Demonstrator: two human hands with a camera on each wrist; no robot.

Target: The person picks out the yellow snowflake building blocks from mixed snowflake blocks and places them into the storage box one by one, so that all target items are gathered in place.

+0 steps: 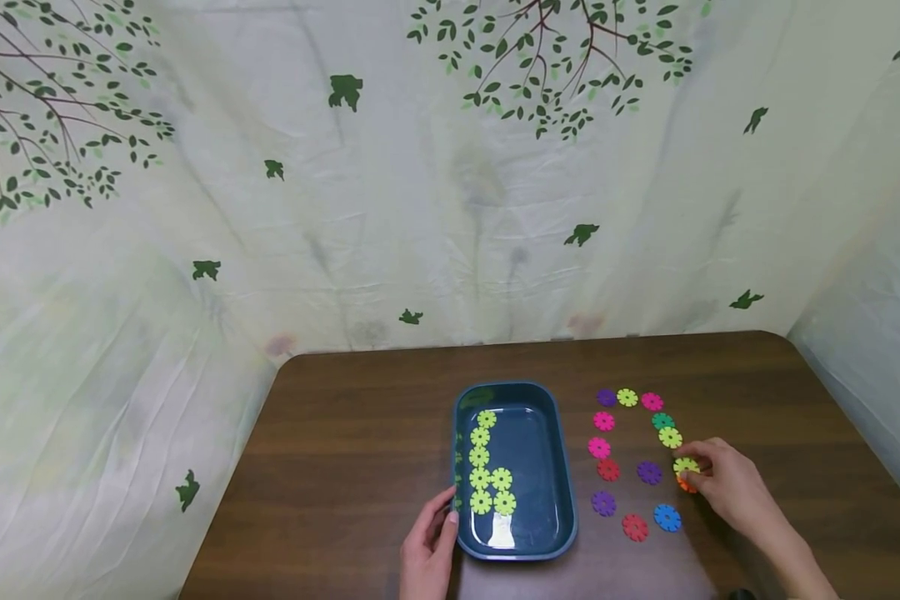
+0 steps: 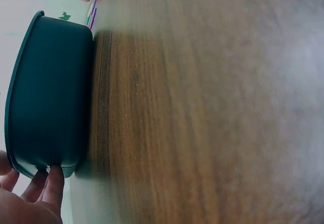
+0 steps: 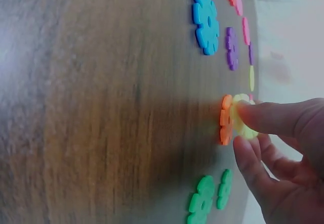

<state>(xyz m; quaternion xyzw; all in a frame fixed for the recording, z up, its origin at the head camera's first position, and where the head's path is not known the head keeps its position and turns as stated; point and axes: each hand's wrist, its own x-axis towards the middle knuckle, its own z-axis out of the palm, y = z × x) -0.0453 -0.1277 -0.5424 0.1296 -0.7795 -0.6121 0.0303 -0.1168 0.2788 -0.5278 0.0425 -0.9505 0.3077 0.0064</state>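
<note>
My right hand point(image 1: 731, 483) pinches a yellow-green flower-shaped disc point(image 1: 686, 465) between thumb and fingers. An orange flower disc point(image 3: 226, 120) lies right beside it, partly covered by the hand in the head view. At the tray's near left side, my left hand point(image 1: 429, 550) holds the edge of a dark blue tray point(image 1: 543, 467). The left wrist view shows its fingers point(image 2: 54, 186) against the tray's outer wall. Inside the tray, several yellow-green flower discs point(image 1: 480, 478) lie along the left side.
Loose flower discs lie right of the tray: pink point(image 1: 603, 421), purple point(image 1: 649, 472), red point(image 1: 634, 527), blue point(image 1: 667, 517), green point(image 1: 662, 421) and yellow-green point(image 1: 627, 397). They rest on a brown wooden table point(image 1: 360, 467). A leaf-patterned white curtain point(image 1: 420, 208) hangs behind it.
</note>
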